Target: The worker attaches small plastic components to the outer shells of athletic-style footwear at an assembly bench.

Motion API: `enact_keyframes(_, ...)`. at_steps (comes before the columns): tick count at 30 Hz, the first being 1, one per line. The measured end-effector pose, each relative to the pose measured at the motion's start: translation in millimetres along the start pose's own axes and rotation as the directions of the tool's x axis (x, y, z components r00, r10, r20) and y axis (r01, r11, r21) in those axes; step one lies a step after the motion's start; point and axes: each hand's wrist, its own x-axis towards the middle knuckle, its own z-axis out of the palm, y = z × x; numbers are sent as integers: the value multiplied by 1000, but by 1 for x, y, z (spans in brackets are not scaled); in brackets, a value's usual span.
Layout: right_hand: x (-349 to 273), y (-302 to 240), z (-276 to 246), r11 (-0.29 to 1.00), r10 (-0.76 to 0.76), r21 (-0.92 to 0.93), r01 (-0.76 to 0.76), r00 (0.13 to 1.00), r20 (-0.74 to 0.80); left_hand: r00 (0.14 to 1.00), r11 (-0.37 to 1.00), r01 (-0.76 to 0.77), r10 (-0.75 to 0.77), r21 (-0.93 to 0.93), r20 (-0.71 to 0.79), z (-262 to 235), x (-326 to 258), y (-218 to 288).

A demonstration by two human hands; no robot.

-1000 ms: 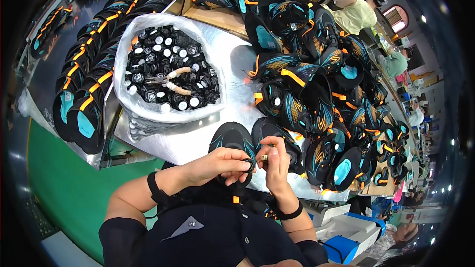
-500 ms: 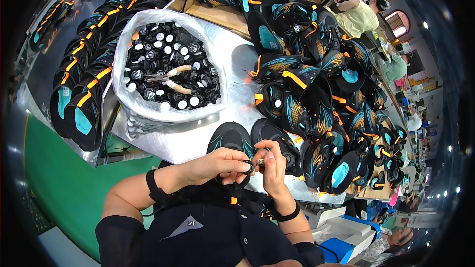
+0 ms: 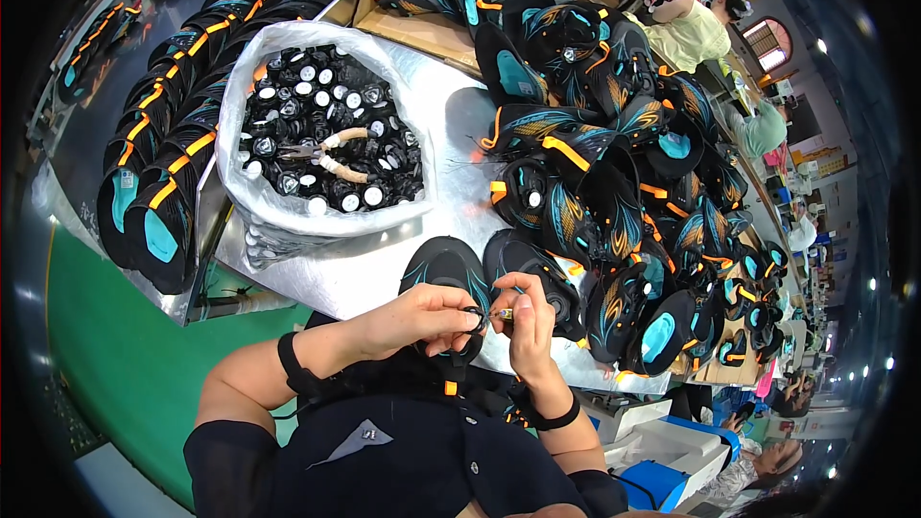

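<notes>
My left hand [image 3: 434,318] is closed, with thumb and fingertips pinching a small black loop [image 3: 474,315]. Close beside it, my right hand [image 3: 528,324] is closed on a small slim tool [image 3: 506,314] with yellow and metal showing; its exact kind is mostly hidden by the fingers. Both hands are over a black shoe upper [image 3: 443,261] with teal lines, which lies at the table's near edge. A second black shoe upper [image 3: 531,273] is just beyond my right hand.
A white plastic bag [image 3: 230,149] holds many black parts with white round caps; pliers [image 3: 331,155] with wrapped handles lie on them. Shoe uppers [image 3: 614,173] are heaped on the right of the metal table [image 3: 460,163]. Rows of uppers [image 3: 163,134] stand at left. People work farther right.
My left hand has drawn back slightly to the left with the black loop, so the gap to the tool is a little wider. My right hand has hardly moved.
</notes>
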Motion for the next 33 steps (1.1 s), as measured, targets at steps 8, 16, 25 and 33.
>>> enact_keyframes(8,-5,2,0,1000,0,-30,0,1000,12,1000,998,-8,9,58,-20,4,-4,1)
enact_keyframes(16,-36,-14,6,905,347,208,-372,926,147,941,966,-227,251,126,-228,2,14,-14)
enact_keyframes(25,-39,-4,-2,925,-176,-366,99,967,-186,873,944,-311,329,108,-360,-12,23,-12)
enact_keyframes(33,-30,0,46,979,156,-139,-150,987,34,864,947,-304,318,100,-389,-16,42,-34)
